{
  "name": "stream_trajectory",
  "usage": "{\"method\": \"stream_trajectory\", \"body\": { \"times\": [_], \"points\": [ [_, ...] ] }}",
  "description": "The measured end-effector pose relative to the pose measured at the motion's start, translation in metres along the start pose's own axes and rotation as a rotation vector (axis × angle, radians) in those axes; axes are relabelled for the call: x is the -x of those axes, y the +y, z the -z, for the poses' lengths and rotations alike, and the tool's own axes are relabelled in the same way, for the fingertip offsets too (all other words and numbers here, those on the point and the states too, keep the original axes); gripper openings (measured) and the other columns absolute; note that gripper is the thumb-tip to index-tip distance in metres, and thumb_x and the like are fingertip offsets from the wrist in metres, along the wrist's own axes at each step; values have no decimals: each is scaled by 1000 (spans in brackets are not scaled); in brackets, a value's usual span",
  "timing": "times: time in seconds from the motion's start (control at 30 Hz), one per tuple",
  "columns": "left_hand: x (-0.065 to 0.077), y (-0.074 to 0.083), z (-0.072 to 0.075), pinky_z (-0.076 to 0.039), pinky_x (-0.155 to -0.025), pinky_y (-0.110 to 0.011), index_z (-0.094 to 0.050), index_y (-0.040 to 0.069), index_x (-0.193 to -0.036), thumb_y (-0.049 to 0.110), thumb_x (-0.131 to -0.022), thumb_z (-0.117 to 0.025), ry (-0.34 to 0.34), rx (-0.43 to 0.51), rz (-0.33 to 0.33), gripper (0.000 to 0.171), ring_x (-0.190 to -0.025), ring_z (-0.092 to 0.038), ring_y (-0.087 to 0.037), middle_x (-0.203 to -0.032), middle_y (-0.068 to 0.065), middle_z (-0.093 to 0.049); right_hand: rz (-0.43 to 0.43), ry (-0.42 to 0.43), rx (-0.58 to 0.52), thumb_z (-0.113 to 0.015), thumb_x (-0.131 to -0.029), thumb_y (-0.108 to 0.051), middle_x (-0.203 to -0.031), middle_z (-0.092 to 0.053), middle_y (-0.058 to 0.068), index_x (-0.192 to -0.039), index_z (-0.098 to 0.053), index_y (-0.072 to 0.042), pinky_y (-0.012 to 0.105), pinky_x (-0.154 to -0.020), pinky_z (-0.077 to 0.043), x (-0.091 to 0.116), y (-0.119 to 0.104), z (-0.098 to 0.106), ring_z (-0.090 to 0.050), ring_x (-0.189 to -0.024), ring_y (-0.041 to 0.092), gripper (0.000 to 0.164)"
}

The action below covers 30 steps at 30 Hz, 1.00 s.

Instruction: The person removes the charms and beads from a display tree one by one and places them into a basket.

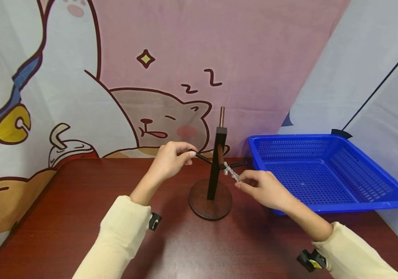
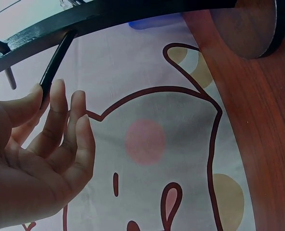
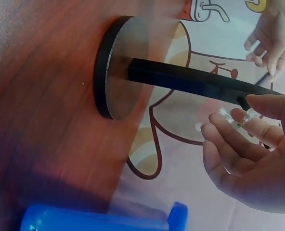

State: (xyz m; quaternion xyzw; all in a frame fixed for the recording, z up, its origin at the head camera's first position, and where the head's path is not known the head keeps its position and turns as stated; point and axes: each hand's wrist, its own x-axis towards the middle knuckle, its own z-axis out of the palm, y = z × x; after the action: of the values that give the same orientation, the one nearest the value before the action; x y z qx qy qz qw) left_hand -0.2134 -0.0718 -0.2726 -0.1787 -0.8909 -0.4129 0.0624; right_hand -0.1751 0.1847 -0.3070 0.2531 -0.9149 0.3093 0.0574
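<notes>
A dark stand (image 1: 213, 180) with pegs along its post rises from a round base (image 1: 202, 207) at mid-table. My left hand (image 1: 171, 161) pinches one black peg (image 1: 204, 157) on the post's left side between thumb and fingers; the left wrist view shows the same peg (image 2: 58, 60) in its grasp. On the post's other side, my right hand (image 1: 265, 188) pinches the near end of a string of clear beads (image 1: 232, 171). The far end of the beads meets a right-hand peg (image 1: 237, 164); whether it loops around it I cannot tell. Fingers partly cover the beads (image 3: 249, 116) in the right wrist view.
A blue plastic basket (image 1: 369, 207) stands on the right of the table, close beside my right hand. The reddish-brown table (image 1: 80, 217) ends at a cartoon-printed cloth (image 1: 261, 58) behind the stand. A thin black rod (image 1: 383, 79) slants above the basket.
</notes>
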Motion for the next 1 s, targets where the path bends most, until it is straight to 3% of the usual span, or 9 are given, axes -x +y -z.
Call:
{"method": "stream_trajectory", "body": {
  "times": [0.3,0.57,1.0],
  "points": [
    [0,0,-1,-44,-65,-29,-70,9,-96,16,-88,-61,5,4,5,14,-65,-60,-13,-66,1,-65,-21,32,23,-64,-85,-13,-69,-58,-10,-82,-64,-16,27,-58,-42,1,-2,17,-51,-64,7,5],
    [-1,-1,0,-43,-66,-29,-70,8,-97,17,-89,-60,-1,5,21,15,-67,-61,-16,-66,1,-65,-49,45,-14,-62,-85,-5,-67,-60,-6,-84,-64,-10,25,-57,-46,2,-4,30,-57,-63,10,5],
    [-2,-3,-2,-43,-65,-29,-70,8,-98,17,-89,-60,0,22,21,16,-67,-61,-16,-66,0,-65,-106,55,-2,-61,-87,-8,-68,-63,-4,-88,-64,-7,26,-59,-48,4,-4,44,-61,-65,12,3]
  ]
}}
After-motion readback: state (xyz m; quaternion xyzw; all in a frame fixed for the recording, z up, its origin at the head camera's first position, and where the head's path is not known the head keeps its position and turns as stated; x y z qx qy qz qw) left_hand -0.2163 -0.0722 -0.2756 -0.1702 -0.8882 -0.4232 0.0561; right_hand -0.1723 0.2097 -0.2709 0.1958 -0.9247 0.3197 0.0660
